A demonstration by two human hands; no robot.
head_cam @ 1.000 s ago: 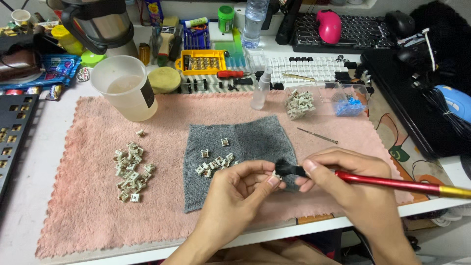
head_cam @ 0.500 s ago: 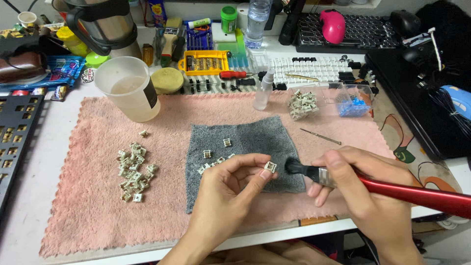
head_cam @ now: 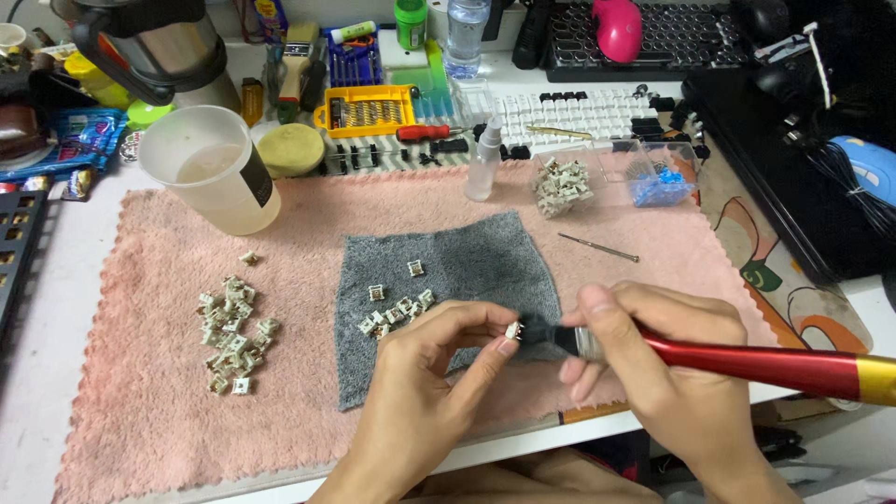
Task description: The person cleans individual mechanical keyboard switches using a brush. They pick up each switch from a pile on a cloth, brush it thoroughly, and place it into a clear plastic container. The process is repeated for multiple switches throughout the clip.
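Here, a pink towel covers most of the desk, with a smaller grey cloth laid on its middle. A clear plastic cup stands at the towel's far left corner, and a loose heap of little white switches lies on the pink to the left. The right hand is closed around a red-handled brush, its dark bristles touching a single small switch. The left hand pinches that switch between thumb and fingertips, just above the grey cloth's near edge.
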